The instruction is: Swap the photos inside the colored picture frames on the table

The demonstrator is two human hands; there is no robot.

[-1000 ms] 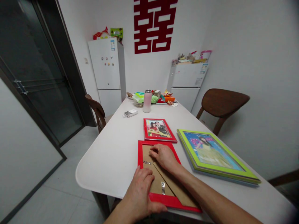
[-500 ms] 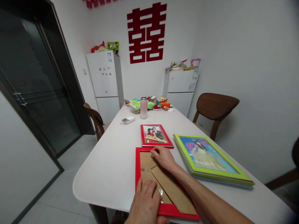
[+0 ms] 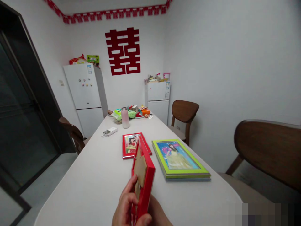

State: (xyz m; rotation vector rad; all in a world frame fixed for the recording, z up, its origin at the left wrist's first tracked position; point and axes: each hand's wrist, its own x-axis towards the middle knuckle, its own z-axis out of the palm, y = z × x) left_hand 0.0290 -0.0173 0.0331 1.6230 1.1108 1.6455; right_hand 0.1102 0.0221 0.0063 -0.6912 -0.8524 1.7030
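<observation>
Closed with the left grip (image 3: 124, 204) on the red frame (image 3: 148, 185) at bottom centre of the view, set against the side with the brown backing board (image 3: 140, 171). Raised on edge from there, reaching up and away toward the middle of the view, long axis running steeply upward with a slight tilt, thin red side toward the camera, backing turned left. Held nearest to the left grip, as far as shows; right grip (image 3: 159, 212) mostly hidden behind the lower right of the frame, so cannot tell whether closed on it or merely beside it. Cannot tell either whether touching the counter (image 3: 94, 175) low down. Just beyond, partly covered in view by the raised top corner, a second red frame (image 3: 132, 141) lying flat, photograph up. Right of centre, apart from both grips, a lime-green frame (image 3: 182, 157) flat on top of a greyish one (image 3: 188, 179), long axis slanting toward lower right. Farther up the counter, left of centre, a silver-white device (image 3: 110, 131) lying flat and a pink bottle (image 3: 125, 118) upright, just in front of a heap of packets (image 3: 118, 115).
</observation>
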